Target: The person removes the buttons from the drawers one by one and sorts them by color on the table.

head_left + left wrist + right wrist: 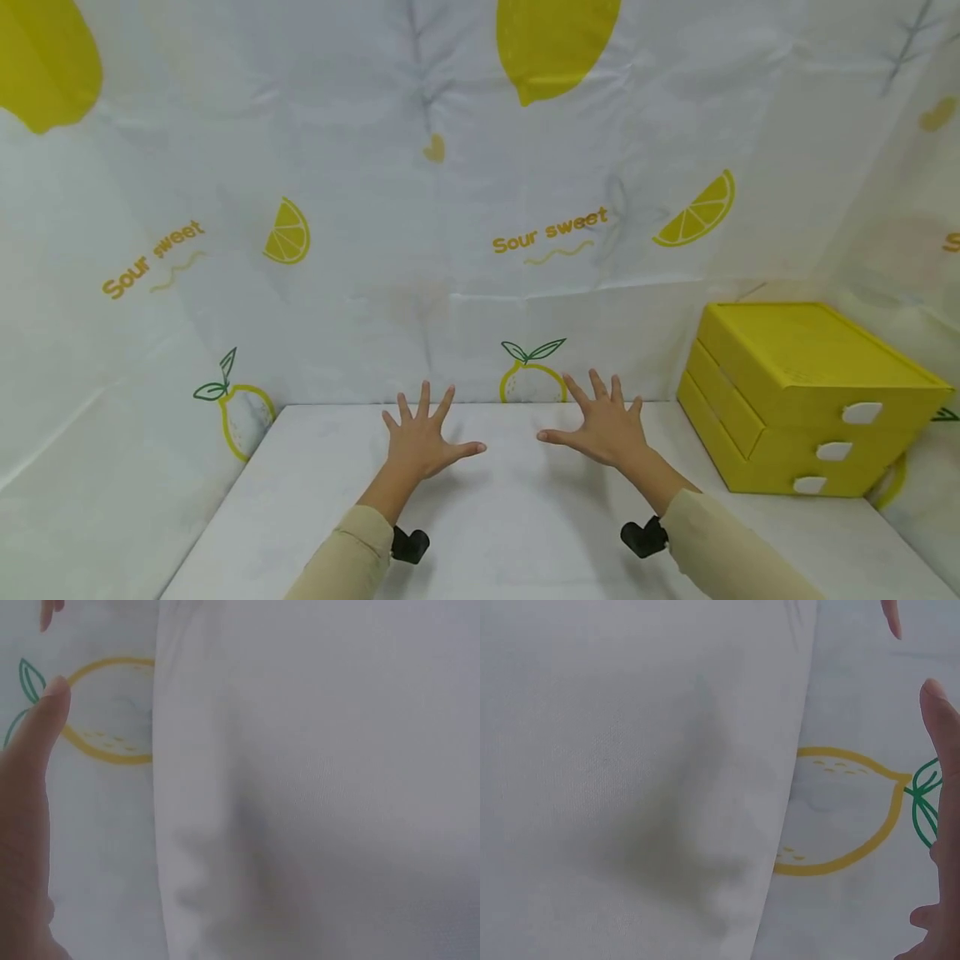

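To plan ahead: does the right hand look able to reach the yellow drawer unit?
Probably yes: the right hand holds nothing, and nothing visible blocks its way to the drawer unit.

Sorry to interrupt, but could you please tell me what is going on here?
A person's left hand and right hand are spread above a white table, both empty. A yellow drawer unit with three white handles stands toward the table's right side; neither hand touches it.

Runs plain yellow over the drawer box [825, 346], turns white at its handles [834, 451]. Shows a lemon print [558, 46] in yellow, green and orange on the white backdrop [360, 208]. Goes beige at the sleeves [727, 546], white across the tabletop [495, 517].
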